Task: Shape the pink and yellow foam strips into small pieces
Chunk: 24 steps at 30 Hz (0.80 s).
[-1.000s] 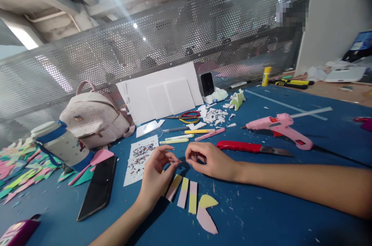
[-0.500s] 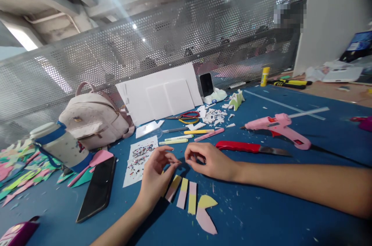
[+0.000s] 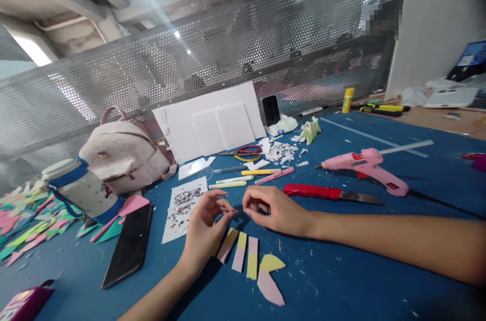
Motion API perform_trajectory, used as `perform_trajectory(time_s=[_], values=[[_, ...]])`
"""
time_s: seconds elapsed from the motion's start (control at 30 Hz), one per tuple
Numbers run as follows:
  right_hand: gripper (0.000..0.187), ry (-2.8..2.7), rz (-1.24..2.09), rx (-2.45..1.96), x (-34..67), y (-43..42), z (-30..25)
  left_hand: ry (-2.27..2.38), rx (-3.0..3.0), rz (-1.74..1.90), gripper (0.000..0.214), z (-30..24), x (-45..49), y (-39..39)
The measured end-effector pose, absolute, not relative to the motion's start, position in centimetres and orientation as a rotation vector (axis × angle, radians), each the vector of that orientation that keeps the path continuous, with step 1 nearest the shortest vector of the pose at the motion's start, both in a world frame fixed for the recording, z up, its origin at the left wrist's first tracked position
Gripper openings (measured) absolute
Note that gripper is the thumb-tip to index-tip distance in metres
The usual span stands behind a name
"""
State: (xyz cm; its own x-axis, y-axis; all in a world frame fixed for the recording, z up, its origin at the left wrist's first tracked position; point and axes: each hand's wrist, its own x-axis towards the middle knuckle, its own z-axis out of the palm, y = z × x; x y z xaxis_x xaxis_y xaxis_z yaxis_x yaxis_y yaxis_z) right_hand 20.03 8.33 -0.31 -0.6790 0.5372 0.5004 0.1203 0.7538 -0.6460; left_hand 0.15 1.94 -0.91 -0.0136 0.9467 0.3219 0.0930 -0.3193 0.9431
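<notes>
My left hand hovers above the blue table, thumb and index fingertip pinched together. Facing it across a narrow gap, my right hand has its fingers curled and the thumb against the index finger. Anything in either pinch is too small to make out. Just below the hands lie three yellow-and-pink strips, the leftmost partly beside my left hand. To their right are a yellow curved piece and a pink one. White paper scattered with small shiny bits lies behind my left hand.
A red-handled knife and a pink glue gun lie right, beyond my right forearm. Pens, scissors and white scraps are behind. A phone, tumbler and backpack stand or lie left.
The whole view has shifted very slightly to the right. Both hands keep the same pose, and the things on the table have not moved.
</notes>
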Motion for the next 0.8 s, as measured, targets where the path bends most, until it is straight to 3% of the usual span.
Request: perform_trajectory(time_s=[0.8], values=[[0.009, -2.273, 0.762, -0.456, 20.07, 8.34, -0.32, 1.095, 1.619, 1.364, 0.03, -1.18, 0.29, 1.74]])
